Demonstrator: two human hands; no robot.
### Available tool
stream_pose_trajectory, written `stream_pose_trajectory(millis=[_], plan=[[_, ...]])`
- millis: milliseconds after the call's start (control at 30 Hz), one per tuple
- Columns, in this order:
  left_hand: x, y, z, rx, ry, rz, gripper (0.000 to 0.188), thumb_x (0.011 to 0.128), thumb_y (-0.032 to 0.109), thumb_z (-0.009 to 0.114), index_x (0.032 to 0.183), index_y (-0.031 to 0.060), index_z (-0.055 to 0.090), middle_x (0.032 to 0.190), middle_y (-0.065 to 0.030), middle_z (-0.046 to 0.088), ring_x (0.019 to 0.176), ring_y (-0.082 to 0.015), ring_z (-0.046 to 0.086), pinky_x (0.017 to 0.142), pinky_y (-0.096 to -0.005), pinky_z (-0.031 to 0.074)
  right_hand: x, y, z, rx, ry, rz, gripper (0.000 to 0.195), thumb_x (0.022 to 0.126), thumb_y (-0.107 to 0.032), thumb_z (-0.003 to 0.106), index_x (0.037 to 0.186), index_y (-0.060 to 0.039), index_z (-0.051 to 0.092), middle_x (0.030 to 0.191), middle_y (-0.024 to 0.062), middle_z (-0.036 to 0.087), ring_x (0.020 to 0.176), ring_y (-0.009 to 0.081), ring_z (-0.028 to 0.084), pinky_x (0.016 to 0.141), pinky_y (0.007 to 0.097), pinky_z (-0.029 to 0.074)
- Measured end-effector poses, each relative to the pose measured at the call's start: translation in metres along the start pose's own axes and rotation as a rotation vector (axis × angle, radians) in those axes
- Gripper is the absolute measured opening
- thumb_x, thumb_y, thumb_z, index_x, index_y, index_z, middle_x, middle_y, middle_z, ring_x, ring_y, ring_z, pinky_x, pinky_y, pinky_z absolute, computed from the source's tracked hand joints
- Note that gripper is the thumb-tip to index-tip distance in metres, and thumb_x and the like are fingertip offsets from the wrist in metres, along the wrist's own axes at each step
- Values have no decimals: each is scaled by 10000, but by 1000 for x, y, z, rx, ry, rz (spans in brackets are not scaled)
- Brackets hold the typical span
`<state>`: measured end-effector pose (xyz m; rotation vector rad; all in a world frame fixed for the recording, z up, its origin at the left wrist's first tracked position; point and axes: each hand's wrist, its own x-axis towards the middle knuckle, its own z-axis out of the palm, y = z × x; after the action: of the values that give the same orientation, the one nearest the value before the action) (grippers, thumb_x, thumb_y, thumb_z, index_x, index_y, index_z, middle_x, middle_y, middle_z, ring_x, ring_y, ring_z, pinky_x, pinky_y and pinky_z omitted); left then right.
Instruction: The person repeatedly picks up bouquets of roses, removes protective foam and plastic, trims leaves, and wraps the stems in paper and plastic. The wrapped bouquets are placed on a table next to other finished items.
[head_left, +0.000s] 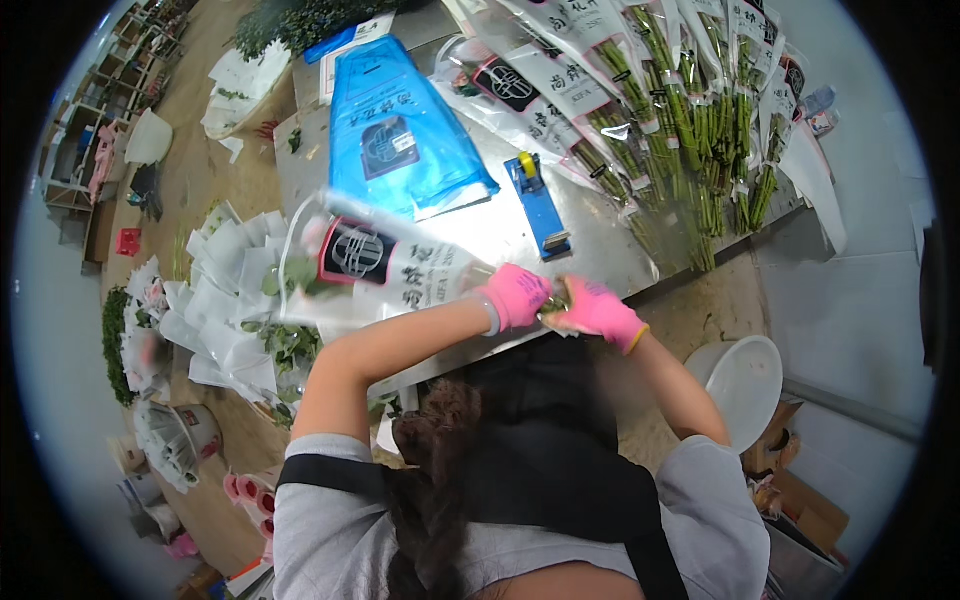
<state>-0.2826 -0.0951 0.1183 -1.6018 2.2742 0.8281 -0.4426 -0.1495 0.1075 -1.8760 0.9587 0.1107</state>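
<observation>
My left hand (517, 296), in a pink work glove, is closed around the lower end of a wrapped flower bunch (420, 274). The bunch lies slanted to the left, its printed clear-and-white sleeve partly blurred, with a pale bloom and leaves showing through at the wide end. Beside it, my right hand (600, 311), also in a pink glove, curls its fingers and thumb around the cut stem ends (555, 304). Most of the stems are hidden by the gloves and sleeve. Both hands are at the near edge of the metal table (611, 266).
A blue tape dispenser (538, 206) and a blue pack of printed sleeves (405, 135) lie beyond my hands. Several wrapped bunches (675, 127) are piled at the right. White-paper-wrapped flowers (225, 292) stand left; a white bucket (742, 382) sits below right.
</observation>
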Motion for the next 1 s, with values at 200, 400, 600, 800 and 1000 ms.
stream_pose_trajectory(millis=[200,400,600,800,1000], plan=[[33,2,-8,-176,-4,-275,295,703,273,582,901,56,612,819,-147,647,804,-295,632,714,-380,492,85,45,-44,-38,364,-192,526,724,-354,678,1083,12,557,913,160,630,870,275,607,792,337,467],[41,5,-7,-372,51,-408,360,698,349,613,891,45,615,813,-144,646,777,-290,630,701,-370,489,56,16,-52,539,240,-95,380,721,-181,706,991,38,553,914,136,632,864,225,607,750,332,478],[30,2,-58,-788,65,-457,359,634,282,664,789,-40,623,772,-208,619,746,-319,606,705,-377,472,0,86,-14,425,300,-90,249,723,-145,684,895,-6,569,850,147,593,834,295,576,772,381,458],[11,14,-72,-838,104,-388,290,605,239,682,712,-20,606,614,-110,593,571,-199,572,568,-316,453,64,54,-23,338,456,-517,401,706,-128,653,1078,-44,528,982,137,539,844,307,539,773,375,447],[9,14,-77,-832,-23,-432,312,607,257,673,747,-18,628,719,-167,634,682,-277,616,678,-352,484,61,15,-45,425,368,-494,530,687,-69,664,1189,-63,494,1231,120,409,793,171,577,760,303,483]])
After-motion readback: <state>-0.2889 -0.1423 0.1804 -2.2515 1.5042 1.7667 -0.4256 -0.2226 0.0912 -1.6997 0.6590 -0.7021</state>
